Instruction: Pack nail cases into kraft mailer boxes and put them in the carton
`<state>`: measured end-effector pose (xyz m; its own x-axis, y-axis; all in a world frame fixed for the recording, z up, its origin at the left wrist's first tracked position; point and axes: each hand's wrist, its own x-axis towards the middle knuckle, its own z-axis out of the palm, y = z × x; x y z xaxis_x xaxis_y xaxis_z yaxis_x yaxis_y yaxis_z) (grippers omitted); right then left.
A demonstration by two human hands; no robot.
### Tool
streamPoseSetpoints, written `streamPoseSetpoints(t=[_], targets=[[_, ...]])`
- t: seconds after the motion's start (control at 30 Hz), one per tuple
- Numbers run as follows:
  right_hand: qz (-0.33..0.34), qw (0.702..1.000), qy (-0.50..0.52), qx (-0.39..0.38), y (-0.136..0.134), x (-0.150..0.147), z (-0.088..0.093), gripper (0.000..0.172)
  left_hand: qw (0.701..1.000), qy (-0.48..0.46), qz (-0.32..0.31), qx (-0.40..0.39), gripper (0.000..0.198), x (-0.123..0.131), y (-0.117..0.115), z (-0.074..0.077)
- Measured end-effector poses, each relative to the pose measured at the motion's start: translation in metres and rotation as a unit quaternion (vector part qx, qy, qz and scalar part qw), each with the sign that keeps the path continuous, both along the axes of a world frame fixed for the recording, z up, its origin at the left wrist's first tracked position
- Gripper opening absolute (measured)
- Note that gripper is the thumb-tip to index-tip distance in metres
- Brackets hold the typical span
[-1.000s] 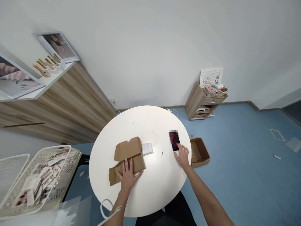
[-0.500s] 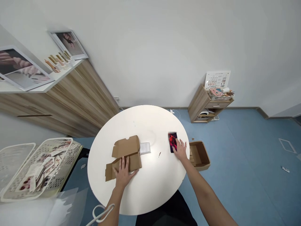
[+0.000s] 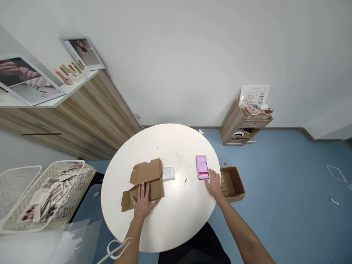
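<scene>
My left hand (image 3: 142, 204) lies with spread fingers on an opened brown cardboard box (image 3: 147, 172), whose lid is folded back on the left half of the table. On the right half, my right hand (image 3: 214, 183) rests beside a smartphone (image 3: 202, 167) lying flat, its fingers apart near the phone's lower right edge. The phone's screen is lit pink, with a dark red band low down. A small clear-and-white flat packet (image 3: 168, 173) sits just right of the box. Small dark marks (image 3: 185, 181) show on the tabletop between the packet and the phone.
The round white table (image 3: 176, 227) stands before a wall. An open cardboard carton (image 3: 233, 183) is on the floor at its right. A wooden cabinet (image 3: 244, 123) stands behind. White baskets (image 3: 52, 194) with cards are at left, below a shelf holding framed pictures (image 3: 82, 53).
The phone's screen has switched from a dark red picture to a pink page. My right hand has shifted off the screen, slightly right and down. My left hand stays on the box.
</scene>
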<state>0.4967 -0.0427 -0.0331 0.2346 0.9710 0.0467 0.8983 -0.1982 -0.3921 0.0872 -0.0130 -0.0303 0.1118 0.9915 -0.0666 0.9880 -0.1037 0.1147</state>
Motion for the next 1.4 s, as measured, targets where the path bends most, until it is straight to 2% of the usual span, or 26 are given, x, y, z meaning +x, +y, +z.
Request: streamPoseSetpoints(t=[0.1, 0.27, 0.47, 0.6, 0.67, 0.83, 1.0, 1.17, 1.23, 1.33, 1.4], targets=[[0.071, 0.997, 0.008, 0.024, -0.003, -0.039, 0.004, 0.055, 1.0, -0.003, -0.002, 0.002, 0.095, 0.0, -0.001, -0.001], [0.203, 0.978, 0.019, 0.03, 0.009, -0.128, 0.024, 0.061, 1.0, -0.027, -0.007, -0.008, 0.095, -0.002, -0.002, 0.004], [0.357, 0.933, -0.006, -0.052, 0.041, -0.232, 0.046, 0.094, 0.992, -0.075, -0.025, -0.095, 0.096, -0.017, 0.001, 0.014], [0.366, 0.92, -0.057, -0.129, 0.06, -0.275, 0.044, 0.117, 0.985, -0.111, -0.044, -0.122, 0.101, -0.027, 0.002, 0.013], [0.35, 0.92, -0.067, -0.164, 0.064, -0.288, 0.039, 0.122, 0.983, -0.127, -0.054, -0.118, 0.101, -0.03, 0.001, 0.01], [0.31, 0.926, -0.034, -0.213, 0.059, -0.302, 0.031, 0.12, 0.977, -0.171, -0.084, -0.101, 0.097, -0.038, -0.002, 0.0], [0.26, 0.927, 0.019, -0.27, 0.053, -0.307, 0.037, 0.123, 0.965, -0.212, -0.109, -0.112, 0.096, -0.046, -0.001, -0.002], [0.242, 0.931, 0.029, -0.271, 0.052, -0.31, 0.041, 0.124, 0.956, -0.242, -0.14, -0.093, 0.098, -0.062, 0.0, 0.0], [0.238, 0.931, 0.027, -0.276, 0.052, -0.311, 0.04, 0.126, 0.957, -0.25, -0.141, -0.046, 0.092, -0.074, 0.002, 0.001], [0.233, 0.93, 0.034, -0.283, 0.052, -0.312, 0.038, 0.13, 0.962, -0.251, -0.108, 0.025, 0.074, -0.097, 0.009, 0.003], [0.23, 0.931, 0.037, -0.281, 0.051, -0.312, 0.038, 0.13, 0.966, -0.242, -0.087, 0.027, 0.061, -0.111, 0.015, 0.004]])
